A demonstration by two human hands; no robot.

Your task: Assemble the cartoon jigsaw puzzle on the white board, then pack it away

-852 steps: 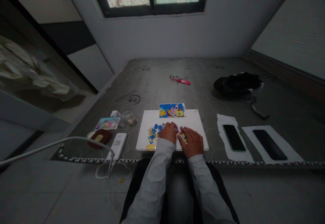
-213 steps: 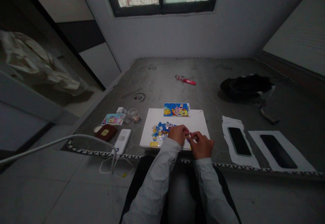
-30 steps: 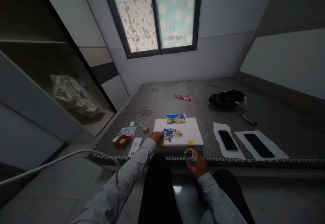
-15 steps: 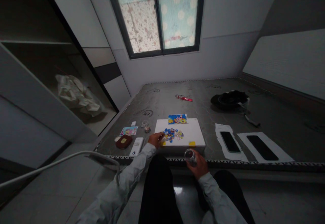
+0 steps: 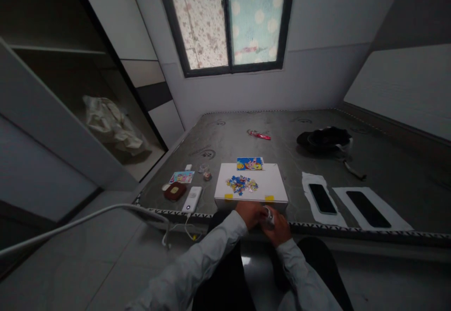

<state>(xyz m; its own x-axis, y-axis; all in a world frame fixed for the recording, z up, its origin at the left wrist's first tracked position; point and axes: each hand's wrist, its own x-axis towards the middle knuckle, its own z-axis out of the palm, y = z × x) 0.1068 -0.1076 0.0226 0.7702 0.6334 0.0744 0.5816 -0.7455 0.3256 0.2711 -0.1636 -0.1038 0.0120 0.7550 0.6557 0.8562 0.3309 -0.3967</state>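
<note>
A white board [image 5: 271, 182] lies on the grey mattress [image 5: 282, 146] with a loose cluster of blue and yellow puzzle pieces [image 5: 241, 183] on it. A colourful reference picture [image 5: 250, 163] sits at its far edge. My right hand [image 5: 281, 229] is closed round a small clear jar [image 5: 269, 216] held just below the mattress's front edge. My left hand [image 5: 249, 213] has come against the jar's mouth, fingers curled; what they hold is hidden.
Left of the board lie a white power bank [image 5: 191, 199], a dark red case [image 5: 174, 191], a small picture card [image 5: 182, 177] and a clear container [image 5: 206, 174]. Two phones [image 5: 321, 198] [image 5: 367, 202] rest on white cloths at right. A black cap [image 5: 326, 138] and red wrapper [image 5: 260, 135] lie further back.
My left hand has left the puzzle pieces on the board and moved down to the jar in my right hand. The camera has tilted up since the earliest frames.
</note>
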